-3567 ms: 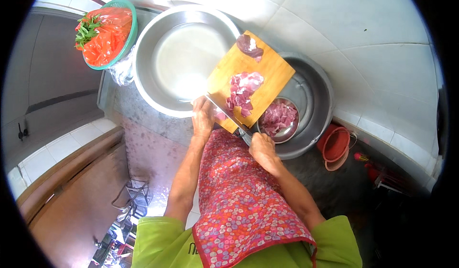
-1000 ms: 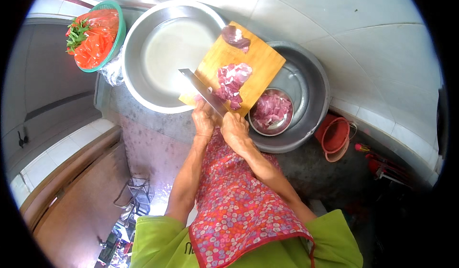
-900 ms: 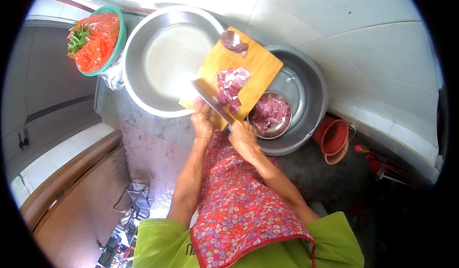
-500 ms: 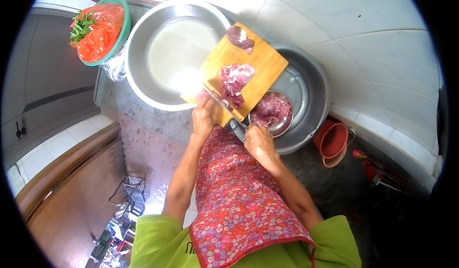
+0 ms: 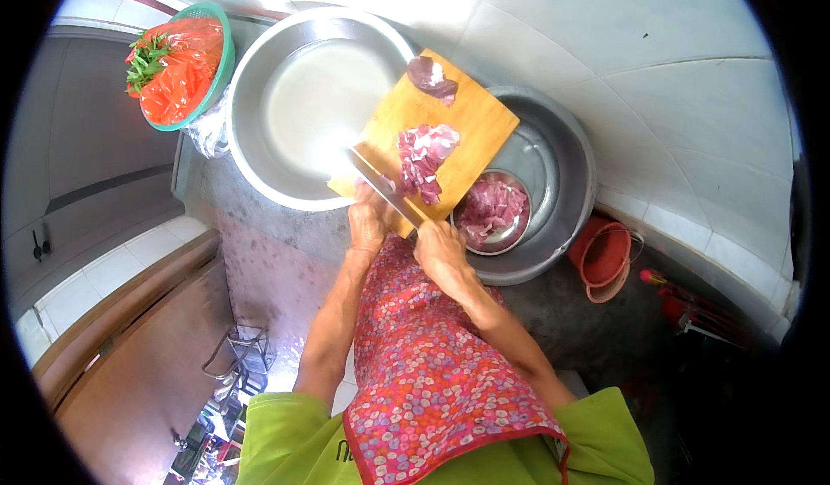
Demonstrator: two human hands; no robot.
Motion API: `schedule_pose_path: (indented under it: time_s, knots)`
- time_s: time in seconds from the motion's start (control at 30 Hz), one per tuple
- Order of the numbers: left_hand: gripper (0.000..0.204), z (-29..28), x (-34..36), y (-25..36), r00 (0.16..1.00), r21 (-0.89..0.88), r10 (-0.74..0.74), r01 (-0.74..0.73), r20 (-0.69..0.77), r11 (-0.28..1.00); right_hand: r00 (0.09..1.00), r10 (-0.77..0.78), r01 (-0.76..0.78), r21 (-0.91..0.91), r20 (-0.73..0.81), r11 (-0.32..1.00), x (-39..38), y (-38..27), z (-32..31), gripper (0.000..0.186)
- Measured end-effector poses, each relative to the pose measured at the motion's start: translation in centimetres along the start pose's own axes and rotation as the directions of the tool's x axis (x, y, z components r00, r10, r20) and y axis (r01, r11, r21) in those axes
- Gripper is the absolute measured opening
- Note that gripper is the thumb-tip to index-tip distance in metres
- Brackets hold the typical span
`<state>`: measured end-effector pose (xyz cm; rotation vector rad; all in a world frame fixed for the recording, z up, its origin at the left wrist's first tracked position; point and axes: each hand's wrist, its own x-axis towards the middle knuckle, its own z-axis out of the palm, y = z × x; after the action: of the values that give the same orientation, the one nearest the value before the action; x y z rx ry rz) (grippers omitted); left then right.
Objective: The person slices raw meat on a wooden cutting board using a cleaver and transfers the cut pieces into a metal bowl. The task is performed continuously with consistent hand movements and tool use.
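Note:
My right hand (image 5: 441,248) is wrapped round the handle of a wide-bladed kitchen knife (image 5: 377,179). Its blade slants up and left over the near left part of a wooden cutting board (image 5: 478,120). Close beside the blade, my left hand (image 5: 370,219) has its fingers bent at the board's near edge. The blade partly hides those fingertips, and what they grip cannot be made out. Sliced raw meat (image 5: 424,161) lies heaped mid-board, and a larger dark red piece of meat (image 5: 432,79) sits at the far corner.
The board bridges a metal basin (image 5: 246,143) of cloudy water and a grey basin (image 5: 581,187). Inside the latter, a metal bowl (image 5: 524,228) holds cut meat (image 5: 493,210). A green basket (image 5: 226,57) with red bags stands far left, red buckets (image 5: 605,256) to the right.
My right hand has shifted left with the knife, closer to my left hand. More of the blade's flat side now shows. My left hand has stayed nearly in place.

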<state>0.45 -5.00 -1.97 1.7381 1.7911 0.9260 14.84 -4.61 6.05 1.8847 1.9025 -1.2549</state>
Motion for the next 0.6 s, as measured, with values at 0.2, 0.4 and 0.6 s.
schedule_pose_path:
  time_s: [0.2,0.4,0.6]
  knots:
    - [0.023,0.2,-0.3,-0.2,0.995,-0.031,-0.078,0.080,0.055,0.996,0.983,0.134,-0.125,-0.076,0.129,0.989,-2.2,1.2,-1.1,0.014]
    - [0.023,0.8,-0.5,-0.2,0.993,-0.006,-0.117,0.117,0.005,0.993,0.968,-0.145,0.143,-0.021,-0.207,0.989,2.8,-2.0,1.8,0.021]
    - [0.022,0.0,-0.7,0.5,0.998,-0.042,-0.040,0.038,-0.044,0.998,0.988,0.151,-0.152,0.037,0.017,0.988,1.2,3.9,-1.4,0.016]
